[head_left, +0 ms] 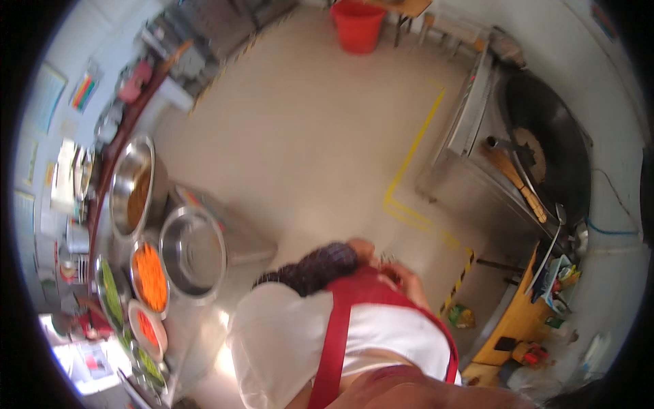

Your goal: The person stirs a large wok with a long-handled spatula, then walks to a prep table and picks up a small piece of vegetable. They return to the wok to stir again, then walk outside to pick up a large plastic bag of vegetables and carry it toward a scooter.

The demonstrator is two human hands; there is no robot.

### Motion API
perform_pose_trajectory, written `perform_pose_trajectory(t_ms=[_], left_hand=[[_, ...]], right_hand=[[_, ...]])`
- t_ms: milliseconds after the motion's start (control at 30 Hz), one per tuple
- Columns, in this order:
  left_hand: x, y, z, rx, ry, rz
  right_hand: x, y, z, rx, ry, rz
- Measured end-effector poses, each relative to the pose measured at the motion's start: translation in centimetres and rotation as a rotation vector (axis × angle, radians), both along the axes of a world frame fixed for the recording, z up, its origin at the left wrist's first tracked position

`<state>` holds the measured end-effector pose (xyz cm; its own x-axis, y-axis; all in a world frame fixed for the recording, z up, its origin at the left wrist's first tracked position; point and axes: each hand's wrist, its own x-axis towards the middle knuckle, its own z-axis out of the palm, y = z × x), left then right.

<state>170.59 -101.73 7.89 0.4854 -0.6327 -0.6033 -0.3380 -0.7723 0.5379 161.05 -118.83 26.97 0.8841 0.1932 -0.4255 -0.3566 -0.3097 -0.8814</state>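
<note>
Both hands are in front of the waist of a red apron worn over a white shirt. My left hand [361,249] comes out of a dark patterned sleeve cover [317,268] and is partly hidden by it. Close to its right is my right hand [398,273], bent in toward the apron [357,286]. A small, blurred, pale thing shows between them; what it is, and whether either hand holds it, cannot be made out. To the left, a steel basin [193,253] stands on a metal table, beside an oval dish of shredded orange vegetable [152,278].
A deep steel bowl [120,191] with brown contents and dishes of green [110,291] and red food [147,327] stand left. At right are a large black wok [562,122] on a steel stove and a wooden table [498,337]. A red tub [359,30] stands far ahead.
</note>
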Motion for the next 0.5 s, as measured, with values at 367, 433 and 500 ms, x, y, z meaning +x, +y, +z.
perform_pose_trajectory(t_ms=[367, 433, 500], left_hand=[[-1.1, -1.2, 2.0, 0.024, 0.005, 0.449], [-1.3, -0.6, 0.1, -0.025, 0.069, 0.409], [-0.4, 0.1, -0.2, -0.151, 0.039, 0.409]], right_hand=[[7.8, -6.1, 3.4, -0.065, -0.606, 0.261], [10.3, -7.7, 4.9, -0.13, -0.731, 0.192], [13.1, -9.1, 5.5, -0.126, -0.793, 0.074]])
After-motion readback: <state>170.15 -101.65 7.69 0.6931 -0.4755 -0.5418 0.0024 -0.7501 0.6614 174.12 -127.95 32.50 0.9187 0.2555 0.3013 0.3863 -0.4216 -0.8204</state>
